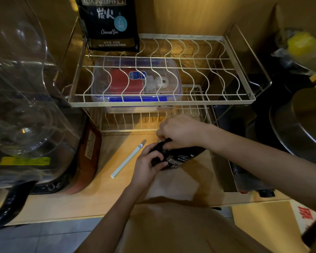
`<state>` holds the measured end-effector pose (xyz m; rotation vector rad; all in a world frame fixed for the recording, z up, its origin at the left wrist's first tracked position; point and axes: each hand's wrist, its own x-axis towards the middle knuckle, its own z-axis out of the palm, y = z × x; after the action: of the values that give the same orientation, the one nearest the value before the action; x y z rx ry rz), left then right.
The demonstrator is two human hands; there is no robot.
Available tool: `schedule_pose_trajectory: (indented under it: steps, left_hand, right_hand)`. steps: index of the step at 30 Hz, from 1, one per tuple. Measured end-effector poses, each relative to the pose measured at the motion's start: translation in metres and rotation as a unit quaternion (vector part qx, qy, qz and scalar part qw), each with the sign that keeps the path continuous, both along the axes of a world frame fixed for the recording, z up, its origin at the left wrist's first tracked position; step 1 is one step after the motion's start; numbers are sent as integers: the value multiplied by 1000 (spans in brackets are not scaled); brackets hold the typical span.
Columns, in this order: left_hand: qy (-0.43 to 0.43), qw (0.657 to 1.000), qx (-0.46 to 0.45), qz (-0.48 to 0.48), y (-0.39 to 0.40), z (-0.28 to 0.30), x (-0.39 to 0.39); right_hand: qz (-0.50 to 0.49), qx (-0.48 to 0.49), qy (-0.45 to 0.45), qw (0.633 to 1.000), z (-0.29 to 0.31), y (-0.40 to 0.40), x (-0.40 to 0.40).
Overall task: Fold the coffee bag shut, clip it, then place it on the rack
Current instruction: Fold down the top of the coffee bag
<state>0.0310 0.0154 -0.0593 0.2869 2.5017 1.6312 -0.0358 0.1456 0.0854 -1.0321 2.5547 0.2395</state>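
Fingers (158,159) of my left hand (146,161) curl tight around the crumpled top of the black foil coffee bag (181,157); my right hand (179,130) pinches the same top from the far side. The bag lies on the pale wooden counter (98,194), near the white wire rack (162,70). Folding is the step in hand, in my judgement. The long white sealing clip (127,159) lies unused just left of the bag. Next move: hold the fold, free one hand, fetch the clip.
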Motion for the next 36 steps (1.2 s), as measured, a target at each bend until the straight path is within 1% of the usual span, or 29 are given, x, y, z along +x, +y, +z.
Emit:
schedule_pose_trajectory:
  steps: [2, 4, 7, 9, 13, 17, 22, 25, 27, 29, 33, 36]
  left_hand:
    - [-4, 1000, 10, 5, 0, 0, -1]
    - [-6, 1000, 16, 5, -2, -2, -2]
    - [-12, 1000, 17, -1, -5, -4, -3]
    - [-2, 1000, 18, -5, -8, -6, -5]
    - [4, 1000, 17, -3, -9, -7, -4]
    - [-1, 1000, 12, 7, -12, -13, -1]
    - [-48, 999, -22, -9, -18, -12, -2]
    - [-87, 996, -20, -29, -15, 3, -9]
    - [-88, 994, -2, -71, -8, 12, -15]
    - [-82, 993, 9, -89, -1, 15, -17]
    - [-116, 992, 28, -33, 1, 11, -15]
    - [-114, 993, 34, -8, 0, 9, -15]
  right_hand:
    - [38, 46, 17, 998, 5, 6, 10]
    - [36, 73, 10, 997, 6, 13, 15]
    - [20, 64, -27, 997, 7, 21, 14]
    - [42, 52, -22, 998, 8, 23, 13]
    - [91, 56, -1, 994, 11, 19, 14]
    - [59, 68, -24, 996, 12, 7, 7]
    - [26, 77, -68, 994, 8, -11, 4]
    - [9, 42, -94, 995, 13, -16, 0]
    - [-7, 11, -109, 994, 13, -18, -3]
    - [-23, -20, -113, 993, 9, -22, -5]
    - [-95, -109, -87, 986, 5, -15, -11]
    - [-141, -169, -87, 972, 3, -5, -15]
